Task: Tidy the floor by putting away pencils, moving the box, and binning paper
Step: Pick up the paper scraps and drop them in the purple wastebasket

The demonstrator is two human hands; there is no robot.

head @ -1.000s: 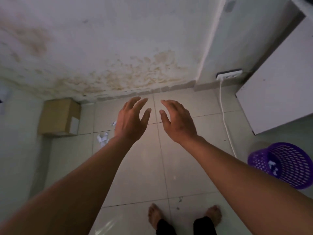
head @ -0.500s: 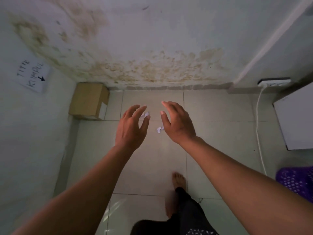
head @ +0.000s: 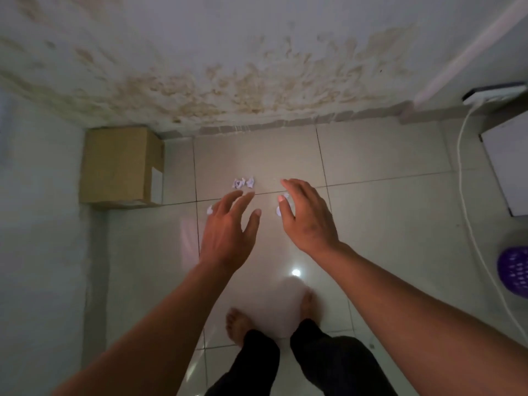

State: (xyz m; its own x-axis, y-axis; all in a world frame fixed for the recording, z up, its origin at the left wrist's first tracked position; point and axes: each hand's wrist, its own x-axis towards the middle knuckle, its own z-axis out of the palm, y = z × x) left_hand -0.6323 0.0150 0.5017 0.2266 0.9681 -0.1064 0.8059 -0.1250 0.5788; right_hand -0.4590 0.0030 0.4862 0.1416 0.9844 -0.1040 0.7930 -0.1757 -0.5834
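Person reaching both hands toward crumpled paper scraps on the tiled floor.

The left hand (head: 228,227) and right hand (head: 307,217) are both hovering spread and empty. The main paper scraps (head: 243,182) are lying at twelve o'clock from the left hand, just beyond its fingertips; further bits are peeking out beside the right thumb, partly hidden. The cardboard box (head: 121,164) is sitting at ten o'clock in the corner, the purple bin (head: 514,270) at three o'clock. The left hand is judged nearer.

Wall: pale plaster wall (head: 257,47) blotched with brown damp stains.
Floor: glossy beige tiled floor (head: 385,218).
Cable: white power cable (head: 464,178) along the right.
Socket: white power strip (head: 494,94).
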